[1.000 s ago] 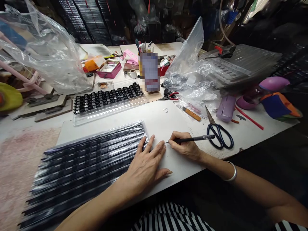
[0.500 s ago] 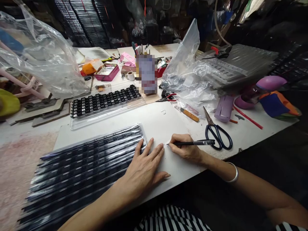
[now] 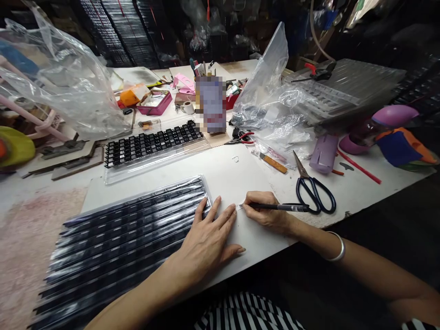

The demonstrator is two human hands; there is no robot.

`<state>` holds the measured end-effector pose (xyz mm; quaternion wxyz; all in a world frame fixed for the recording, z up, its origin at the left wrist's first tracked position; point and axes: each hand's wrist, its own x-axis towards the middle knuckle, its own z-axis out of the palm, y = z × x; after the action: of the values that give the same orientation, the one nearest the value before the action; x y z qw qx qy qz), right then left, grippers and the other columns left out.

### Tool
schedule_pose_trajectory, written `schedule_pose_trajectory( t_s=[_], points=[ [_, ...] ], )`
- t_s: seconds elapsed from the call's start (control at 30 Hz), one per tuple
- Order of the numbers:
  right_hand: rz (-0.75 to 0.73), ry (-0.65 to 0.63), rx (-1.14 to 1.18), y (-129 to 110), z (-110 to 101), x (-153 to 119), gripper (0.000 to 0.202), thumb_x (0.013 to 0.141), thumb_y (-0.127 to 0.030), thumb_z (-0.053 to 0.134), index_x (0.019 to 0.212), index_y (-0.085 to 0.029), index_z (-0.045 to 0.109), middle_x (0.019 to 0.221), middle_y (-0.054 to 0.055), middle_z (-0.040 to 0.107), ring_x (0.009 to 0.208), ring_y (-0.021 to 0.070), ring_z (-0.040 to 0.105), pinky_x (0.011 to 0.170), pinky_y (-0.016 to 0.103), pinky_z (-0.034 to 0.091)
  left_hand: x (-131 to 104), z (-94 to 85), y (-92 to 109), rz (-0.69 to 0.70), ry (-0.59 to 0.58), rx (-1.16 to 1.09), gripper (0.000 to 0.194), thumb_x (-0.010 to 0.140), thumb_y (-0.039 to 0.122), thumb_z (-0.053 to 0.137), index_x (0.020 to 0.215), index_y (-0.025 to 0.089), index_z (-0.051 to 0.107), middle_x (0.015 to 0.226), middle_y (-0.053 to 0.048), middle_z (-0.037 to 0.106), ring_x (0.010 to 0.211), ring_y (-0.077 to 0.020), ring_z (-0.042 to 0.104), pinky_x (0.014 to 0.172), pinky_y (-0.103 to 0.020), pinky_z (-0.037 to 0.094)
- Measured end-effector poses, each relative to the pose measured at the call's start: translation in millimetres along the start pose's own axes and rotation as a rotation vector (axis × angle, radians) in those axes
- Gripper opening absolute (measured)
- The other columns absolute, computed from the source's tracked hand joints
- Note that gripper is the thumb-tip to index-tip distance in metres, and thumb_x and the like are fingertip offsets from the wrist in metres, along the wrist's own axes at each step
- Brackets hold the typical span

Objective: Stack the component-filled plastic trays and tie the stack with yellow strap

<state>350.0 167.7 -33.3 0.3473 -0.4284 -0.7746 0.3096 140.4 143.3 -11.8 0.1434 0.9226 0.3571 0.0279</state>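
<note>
My right hand [image 3: 266, 213] is closed around a black pen [image 3: 275, 207], its tip down near small marks on the white board [image 3: 223, 172]. Just left of the pen tip, my left hand [image 3: 208, 238] lies flat with its fingers spread, partly on the board and partly over the right edge of a clear tray of long black strips [image 3: 127, 233]. Behind that tray sits a second clear tray with small black pieces [image 3: 151, 141]. Dark-handled scissors [image 3: 312, 190] lie to the right, beside the pen's rear end.
Plastic bags stand at the left [image 3: 79, 87] and centre right [image 3: 264, 87]. An orange-handled knife [image 3: 274, 163], red-handled pliers [image 3: 240, 137], a purple holder [image 3: 323, 153] and a red stick [image 3: 360, 167] lie behind and right. A pink tray [image 3: 154, 103] is farther back.
The whole view has shifted slightly, with table items appearing a little farther right. The pen's rear end sits slightly lower; my left hand keeps its place against the tray and board.
</note>
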Motion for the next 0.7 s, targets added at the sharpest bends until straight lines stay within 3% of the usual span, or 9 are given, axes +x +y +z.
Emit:
schedule_pose_trajectory(
  t_s=[0.4,0.7],
  points=[
    [0.052,0.064,0.056,-1.0,-2.3,-0.8,0.019,0.079,-0.013,0.05,0.062,-0.018,0.045,0.054,-0.005,0.04,0.049,0.0077,0.034,0.048,0.022,0.028,0.8,2.8,-1.0,0.009,0.023,0.012,0.066,0.085,0.062,0.039,0.133,0.017,0.045,0.142,-0.006,0.043,0.134,-0.0375,0.026,0.109,-0.056,0.007],
    [0.026,0.009,0.047,0.0,-0.2,-1.3,0.018,0.081,-0.014,0.051,0.064,-0.018,0.047,0.057,-0.005,0.043,0.053,0.0082,0.038,0.052,0.022,0.031,0.4,1.6,0.0,0.003,0.0,0.011,0.067,0.086,0.061,0.038,0.134,0.015,0.042,0.143,-0.005,0.041,0.135,-0.0371,0.024,0.109,-0.056,0.005]
  ],
)
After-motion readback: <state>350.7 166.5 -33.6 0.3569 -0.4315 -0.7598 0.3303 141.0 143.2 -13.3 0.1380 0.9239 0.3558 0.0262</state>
